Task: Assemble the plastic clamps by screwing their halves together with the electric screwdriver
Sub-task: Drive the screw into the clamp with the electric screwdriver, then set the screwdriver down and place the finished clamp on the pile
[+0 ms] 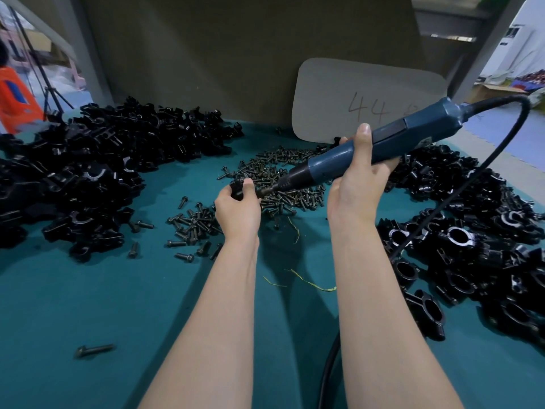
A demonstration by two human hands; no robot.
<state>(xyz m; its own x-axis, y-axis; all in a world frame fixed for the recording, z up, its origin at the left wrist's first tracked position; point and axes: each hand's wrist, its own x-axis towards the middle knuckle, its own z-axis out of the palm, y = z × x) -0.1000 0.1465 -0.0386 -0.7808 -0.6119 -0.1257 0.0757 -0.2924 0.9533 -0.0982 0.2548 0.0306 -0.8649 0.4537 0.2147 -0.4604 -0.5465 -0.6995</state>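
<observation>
Right hand (357,184) grips the blue electric screwdriver (413,134) — bit meets the black plastic clamp (236,188) pinched in left hand (239,212).

bench (88,305) teal | L: clamp halves (88,172) pile | ctr: screws (283,178) heap | R: assembled clamps (457,261) | front-L: 1 stray screw (94,349) | back: card (354,98) "44"

Small black clamp (236,188) held at centre, blue electric screwdriver (413,134) slanting down from 2 o'clock, bit against clamp

Holding a black clamp (237,188) in the left hand (236,212), a blue screwdriver (392,143) in the right hand (358,181), its tip at the clamp.
</observation>
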